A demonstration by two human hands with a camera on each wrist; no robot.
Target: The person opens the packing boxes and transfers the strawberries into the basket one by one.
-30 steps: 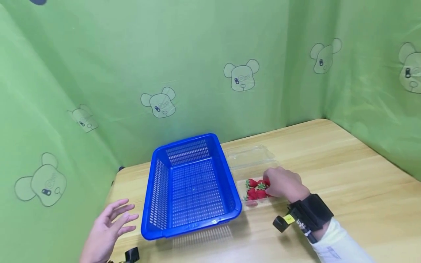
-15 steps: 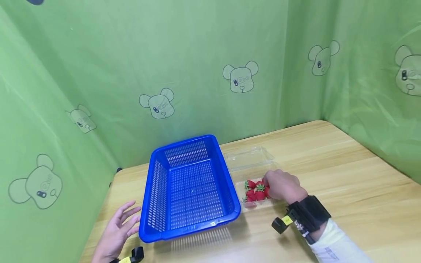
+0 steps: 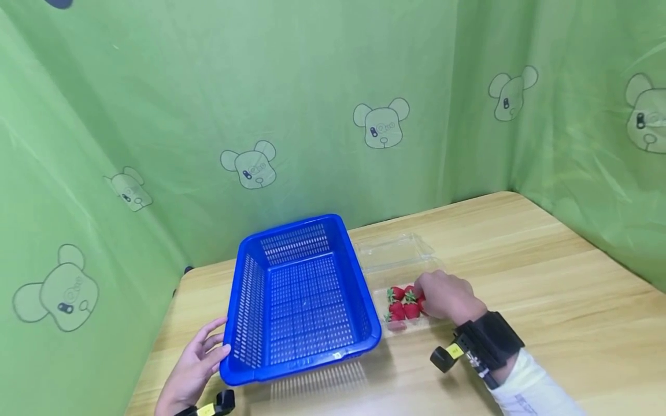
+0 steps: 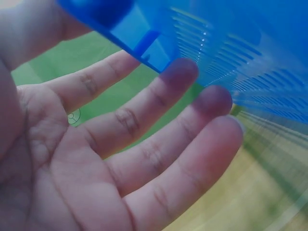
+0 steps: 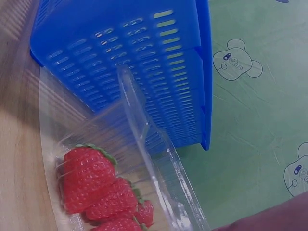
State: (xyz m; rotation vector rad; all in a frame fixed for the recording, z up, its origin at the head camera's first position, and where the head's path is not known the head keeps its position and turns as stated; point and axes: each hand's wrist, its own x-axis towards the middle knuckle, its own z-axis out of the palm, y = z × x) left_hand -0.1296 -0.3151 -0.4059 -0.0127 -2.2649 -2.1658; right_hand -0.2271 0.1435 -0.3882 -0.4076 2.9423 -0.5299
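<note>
My left hand (image 3: 193, 365) is at the left rim of a blue plastic basket (image 3: 364, 283). Its thumb touches the rim's edge, and its nearly straight fingers (image 4: 163, 178) reach beneath the rim along the slotted side. Over the right part of a clear plastic clamshell box (image 3: 382, 297), my right hand (image 3: 450, 297) bends down among the strawberries (image 3: 411, 311). Its fingertips are hidden, so whether they pinch a strawberry does not show. In the right wrist view, several red strawberries (image 5: 89, 178) lie behind the box's clear wall, and only a blurred edge of the hand shows.
The basket stands on a wooden table (image 3: 546, 277), just left of the clamshell box. The box's clear lid (image 3: 395, 251) lies folded back toward the far edge. Green fabric (image 3: 312, 104) with bear-head prints hangs behind and on both sides.
My left hand has moved right, from beside the basket to its left rim. The right hand stays over the strawberries with only a slight shift.
</note>
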